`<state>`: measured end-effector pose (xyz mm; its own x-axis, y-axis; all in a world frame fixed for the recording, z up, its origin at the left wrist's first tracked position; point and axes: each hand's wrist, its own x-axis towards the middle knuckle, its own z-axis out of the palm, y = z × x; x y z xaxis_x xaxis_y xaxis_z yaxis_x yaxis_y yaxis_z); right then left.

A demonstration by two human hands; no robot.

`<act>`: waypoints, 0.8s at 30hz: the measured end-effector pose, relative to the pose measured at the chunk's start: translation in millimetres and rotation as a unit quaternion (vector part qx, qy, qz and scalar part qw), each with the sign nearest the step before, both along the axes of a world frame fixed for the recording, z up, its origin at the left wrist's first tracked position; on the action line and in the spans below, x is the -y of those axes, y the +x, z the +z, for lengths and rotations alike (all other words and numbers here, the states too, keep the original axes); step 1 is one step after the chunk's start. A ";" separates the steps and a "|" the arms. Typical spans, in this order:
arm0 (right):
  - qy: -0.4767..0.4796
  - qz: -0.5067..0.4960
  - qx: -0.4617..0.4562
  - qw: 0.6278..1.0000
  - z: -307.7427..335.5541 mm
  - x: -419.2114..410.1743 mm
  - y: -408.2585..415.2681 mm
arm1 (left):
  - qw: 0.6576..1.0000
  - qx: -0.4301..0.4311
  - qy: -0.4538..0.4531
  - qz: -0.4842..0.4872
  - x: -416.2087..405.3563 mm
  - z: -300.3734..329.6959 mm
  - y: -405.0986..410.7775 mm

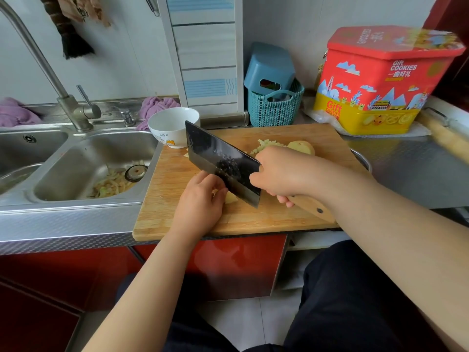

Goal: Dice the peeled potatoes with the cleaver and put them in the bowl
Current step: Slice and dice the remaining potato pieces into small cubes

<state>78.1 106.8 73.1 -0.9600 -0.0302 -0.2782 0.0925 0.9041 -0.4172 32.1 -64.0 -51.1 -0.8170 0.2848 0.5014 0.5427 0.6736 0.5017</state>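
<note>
while the right hand (276,174) gripped the cleaver (223,162) by its wooden handle, close up against the blade, the left hand (200,201) curled over a potato piece (231,198) on the near middle of the board (177,214), its fingers touching the flat of the blade. that piece looked firm and wet, so it would likely slide under a loose hold; pressing it down from above with the fingertips tucked back seemed the safest way to keep it. the cleaver seemed heavy and blade-forward, best held right at the neck as it was. a larger potato (302,147) lay on the far right of the board, just beside a heap of dice (264,146); the dice would be light, damp and prone to scatter, easier to scoop on the blade than to pick up one by one. the bowl (170,127) stood at the far left corner of the board, next to the sink (83,163); it looked like ceramic, so breakable, and nothing could be seen inside it.

most of the held piece was hidden by the left hand and the blade, so its size and shape could not be told. the cutting edge's contact with the board was unclear. the right hand covered part of the dice. a metal rim (361,158) showed past the board's right edge, mostly hidden.
</note>
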 end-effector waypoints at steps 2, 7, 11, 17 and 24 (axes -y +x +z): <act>0.004 0.001 0.005 1.000 -0.2 2.3 -0.8 | 1.000 -0.006 -0.005 -0.001 0.2 -0.7 -0.4; 0.030 0.011 0.028 0.999 1.7 9.8 -2.8 | 1.000 -0.006 -0.010 0.006 0.3 -0.6 -0.8; 0.029 0.007 0.039 0.999 0.5 14.5 -5.4 | 1.000 -0.009 -0.011 0.006 0.3 -0.5 -0.9; 0.033 0.003 0.028 0.999 -14.7 14.9 -4.1 | 1.000 -0.018 -0.013 -0.002 0.2 -1.9 -1.7; -0.090 -0.048 0.061 0.993 -14.1 -7.1 -11.0 | 1.000 0.003 -0.007 -0.005 0.7 0.1 -1.7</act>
<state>67.1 113.9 59.0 -0.9204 0.0006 -0.3909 0.2345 0.8009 -0.5509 30.3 -64.7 -51.0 -0.8172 0.3003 0.4919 0.5464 0.6751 0.4957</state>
